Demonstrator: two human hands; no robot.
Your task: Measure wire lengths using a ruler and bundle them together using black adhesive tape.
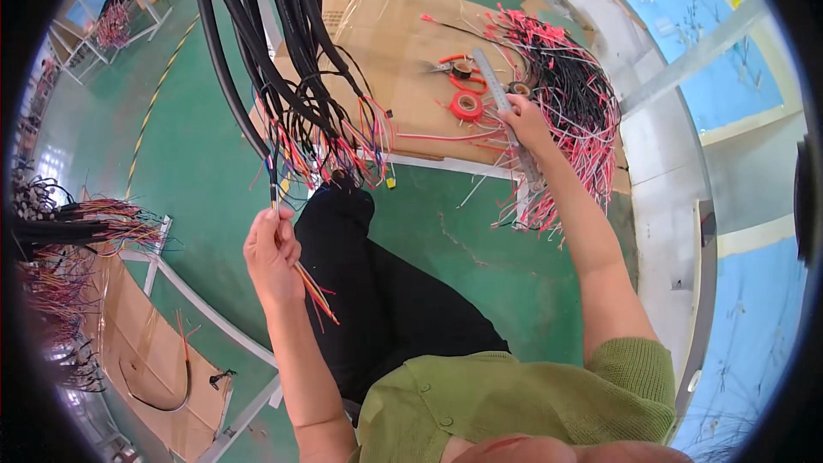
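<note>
My left hand pinches the end of a black sheathed cable, and its loose coloured wires stick out below the fingers. Over the cardboard-topped bench, my right hand is closed on a metal ruler, which slants across the bench's near edge. Left of the ruler lie a roll of red tape, a roll of black tape and orange-handled scissors. Another black tape roll is beside my right fingers. A thick bundle of black cables hangs ahead, with stripped wire ends fanned out.
A large heap of black wires with red and white ends covers the bench's right side. Cardboard tops the bench. More wire bundles and a metal-framed cardboard surface stand at the left. A white wall ledge runs along the right.
</note>
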